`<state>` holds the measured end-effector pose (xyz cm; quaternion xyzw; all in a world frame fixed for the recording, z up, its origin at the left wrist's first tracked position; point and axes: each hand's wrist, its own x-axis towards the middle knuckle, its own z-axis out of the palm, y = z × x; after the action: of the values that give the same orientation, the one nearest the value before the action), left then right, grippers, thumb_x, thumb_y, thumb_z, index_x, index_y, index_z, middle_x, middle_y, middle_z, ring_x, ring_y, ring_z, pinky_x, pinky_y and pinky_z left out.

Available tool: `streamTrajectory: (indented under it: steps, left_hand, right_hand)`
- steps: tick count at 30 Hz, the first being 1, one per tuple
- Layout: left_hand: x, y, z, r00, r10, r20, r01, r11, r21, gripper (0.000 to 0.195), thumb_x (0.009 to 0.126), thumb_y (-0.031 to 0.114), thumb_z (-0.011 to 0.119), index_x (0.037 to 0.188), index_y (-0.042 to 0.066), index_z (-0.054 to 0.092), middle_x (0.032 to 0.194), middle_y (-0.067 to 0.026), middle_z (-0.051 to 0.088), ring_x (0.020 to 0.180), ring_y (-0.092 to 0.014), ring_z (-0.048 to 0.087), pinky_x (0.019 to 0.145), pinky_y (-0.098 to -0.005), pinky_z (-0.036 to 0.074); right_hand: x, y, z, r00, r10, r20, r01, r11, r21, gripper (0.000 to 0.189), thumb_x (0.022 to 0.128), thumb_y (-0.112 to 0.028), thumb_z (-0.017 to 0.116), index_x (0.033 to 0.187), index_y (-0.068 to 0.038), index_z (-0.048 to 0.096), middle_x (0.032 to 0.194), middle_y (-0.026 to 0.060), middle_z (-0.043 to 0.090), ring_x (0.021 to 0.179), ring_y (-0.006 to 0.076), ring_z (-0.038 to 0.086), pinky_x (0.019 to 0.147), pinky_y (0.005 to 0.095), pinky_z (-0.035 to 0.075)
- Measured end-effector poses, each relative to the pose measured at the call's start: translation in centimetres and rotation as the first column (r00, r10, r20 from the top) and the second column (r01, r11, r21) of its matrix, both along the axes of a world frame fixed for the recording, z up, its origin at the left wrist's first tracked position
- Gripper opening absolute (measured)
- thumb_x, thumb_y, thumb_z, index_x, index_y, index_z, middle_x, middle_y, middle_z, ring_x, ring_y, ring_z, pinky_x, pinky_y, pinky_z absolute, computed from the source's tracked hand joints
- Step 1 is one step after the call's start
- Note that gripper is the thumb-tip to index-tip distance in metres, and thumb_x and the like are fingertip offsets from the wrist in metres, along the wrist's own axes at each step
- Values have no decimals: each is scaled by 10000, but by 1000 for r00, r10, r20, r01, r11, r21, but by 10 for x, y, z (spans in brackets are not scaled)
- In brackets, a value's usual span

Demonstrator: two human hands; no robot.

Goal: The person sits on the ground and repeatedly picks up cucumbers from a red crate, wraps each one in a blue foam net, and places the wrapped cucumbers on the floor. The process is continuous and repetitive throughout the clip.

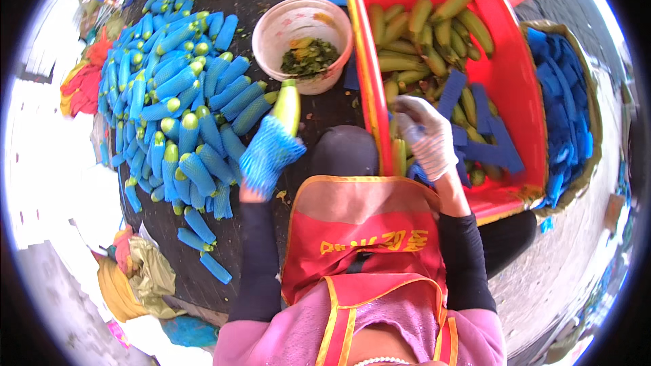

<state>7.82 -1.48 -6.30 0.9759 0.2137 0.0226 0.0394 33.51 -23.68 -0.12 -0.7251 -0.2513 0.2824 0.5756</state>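
Note:
My left hand [269,157], with a blue foam net sleeve spread over it, is closed on a green zucchini [288,107] that points up out of the net. It is between the pile of netted zucchini [178,81] and a white bucket [264,43]. My right hand [427,134], in a white glove, hangs over the near left part of a red plastic crate [513,96]; its fingers are bent, and I cannot tell whether they hold anything. Bare zucchini [432,35] and flat blue net sleeves [493,152] lie in that crate.
The white bucket holds green trimmings and yellow blossoms. Right of the crate is a sack [564,112] of blue net sleeves. The crate's tall left wall [366,71] separates the two hands. Cloths and sacks [147,269] lie at the lower left.

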Motion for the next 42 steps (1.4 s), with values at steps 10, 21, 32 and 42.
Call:
streamTrajectory:
  steps: [10,21,32,42]
  left_hand:
    - [41,-58,116,663,715,225,501,-199,-842,576,1053,507,446,1586,341,300,1382,-243,560,1089,-349,662,788,-487,630]
    - [-39,-68,98,633,773,33,636,-495,-592,509,840,215,755,1254,-17,574,1128,-161,674,998,-294,661,492,-279,504]
    - [-9,4,73,241,898,368,491,214,-845,551,1024,181,567,1496,-47,397,1460,-271,516,1360,-373,521,1134,-464,470]
    - [137,-88,133,727,524,444,345,281,-896,375,837,274,849,1108,47,722,1011,-51,726,902,-149,676,832,-317,548]
  right_hand:
    - [-114,15,120,750,330,574,-575,754,318,171,840,-223,703,827,-113,572,762,112,603,783,336,656,733,438,521]
    - [11,30,57,642,-149,752,16,983,182,546,838,-227,750,1342,-96,587,1109,203,668,1030,402,649,826,478,539]
    - [168,-26,-166,970,-185,-158,2,655,-756,579,924,-442,657,1388,-100,608,1397,192,587,1199,349,607,1001,447,489]
    - [31,-31,91,692,388,609,-558,823,109,156,781,-156,799,884,-56,739,906,112,685,857,290,676,770,387,537]
